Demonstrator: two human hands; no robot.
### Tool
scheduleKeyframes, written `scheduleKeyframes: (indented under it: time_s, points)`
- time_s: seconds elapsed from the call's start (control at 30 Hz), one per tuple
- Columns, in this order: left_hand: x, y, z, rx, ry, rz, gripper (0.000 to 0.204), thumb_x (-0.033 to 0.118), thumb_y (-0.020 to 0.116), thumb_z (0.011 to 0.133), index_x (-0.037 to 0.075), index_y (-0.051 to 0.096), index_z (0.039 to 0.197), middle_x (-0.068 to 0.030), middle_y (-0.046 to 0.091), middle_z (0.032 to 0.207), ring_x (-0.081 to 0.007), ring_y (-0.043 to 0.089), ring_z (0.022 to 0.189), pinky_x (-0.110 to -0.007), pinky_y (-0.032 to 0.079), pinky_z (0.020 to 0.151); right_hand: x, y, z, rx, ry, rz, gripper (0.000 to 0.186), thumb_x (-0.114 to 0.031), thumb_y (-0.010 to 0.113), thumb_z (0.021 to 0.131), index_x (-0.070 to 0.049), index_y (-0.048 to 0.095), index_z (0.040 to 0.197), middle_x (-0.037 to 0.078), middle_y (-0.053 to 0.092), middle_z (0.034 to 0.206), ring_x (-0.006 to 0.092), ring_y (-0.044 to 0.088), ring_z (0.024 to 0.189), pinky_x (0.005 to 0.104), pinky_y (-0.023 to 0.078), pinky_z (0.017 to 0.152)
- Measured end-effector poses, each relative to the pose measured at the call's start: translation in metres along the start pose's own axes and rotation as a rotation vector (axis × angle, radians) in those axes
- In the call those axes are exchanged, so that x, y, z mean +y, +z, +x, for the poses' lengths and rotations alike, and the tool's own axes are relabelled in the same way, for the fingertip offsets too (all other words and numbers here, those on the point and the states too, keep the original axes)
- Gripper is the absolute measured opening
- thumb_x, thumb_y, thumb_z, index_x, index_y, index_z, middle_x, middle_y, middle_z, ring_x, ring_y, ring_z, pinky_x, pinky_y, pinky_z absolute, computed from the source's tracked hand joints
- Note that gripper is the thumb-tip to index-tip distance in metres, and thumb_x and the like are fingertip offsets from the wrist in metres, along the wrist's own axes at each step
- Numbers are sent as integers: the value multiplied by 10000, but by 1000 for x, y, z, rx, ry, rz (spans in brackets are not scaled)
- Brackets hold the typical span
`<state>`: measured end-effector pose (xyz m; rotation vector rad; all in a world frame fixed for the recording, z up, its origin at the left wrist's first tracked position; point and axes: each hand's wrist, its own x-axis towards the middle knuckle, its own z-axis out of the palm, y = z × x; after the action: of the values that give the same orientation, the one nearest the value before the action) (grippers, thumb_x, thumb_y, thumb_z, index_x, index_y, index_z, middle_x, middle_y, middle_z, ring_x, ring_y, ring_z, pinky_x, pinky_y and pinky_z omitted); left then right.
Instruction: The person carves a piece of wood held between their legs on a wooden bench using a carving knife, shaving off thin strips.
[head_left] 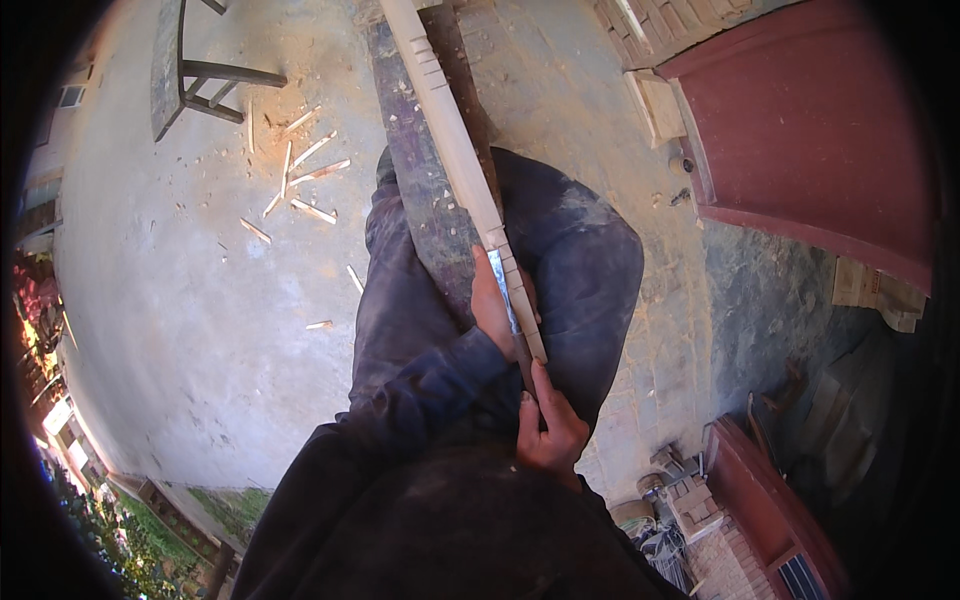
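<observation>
A long pale wooden strip [455,150] with several cross cuts runs from the far end of a dark worn bench [415,150] back toward my lap. My left hand [490,305] is wrapped round the strip near its close end, and part of its fingers is hidden behind the wood. A chisel lies along the strip, its shiny blade [503,285] beside my left hand and its dark handle [523,362] pointing toward me. Closed on that handle is my right hand [552,432], one finger stretched along the strip's end.
Several wood offcuts [315,170] and sawdust lie on the concrete floor to the left. A dark wooden stool [215,85] stands at the far left. On the right are a large dark red panel [800,120], a wooden block [655,105] and, lower down, a reddish box [770,500].
</observation>
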<state>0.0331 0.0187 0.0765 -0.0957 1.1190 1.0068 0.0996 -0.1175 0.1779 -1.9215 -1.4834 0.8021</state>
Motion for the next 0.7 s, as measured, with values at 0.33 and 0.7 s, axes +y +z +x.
scheduleKeyframes:
  time_s: [0.33,0.7]
  points:
    - [11,5,-8,-32,22,64,756,701,261,1088,139,457,621,-46,408,490,-199,409,381,-329,358,371,-5,-34,-9,-82,516,513,472,-16,537,1029,4,562,1501,7,636,811,22,522,611,205,418,551]
    - [8,-1,-3,-68,-22,12,727,669,251,1102,128,474,669,-60,382,500,-223,379,388,-356,357,367,2,-25,-11,-123,379,404,455,18,652,992,11,624,1447,9,689,803,27,574,638,223,455,567]
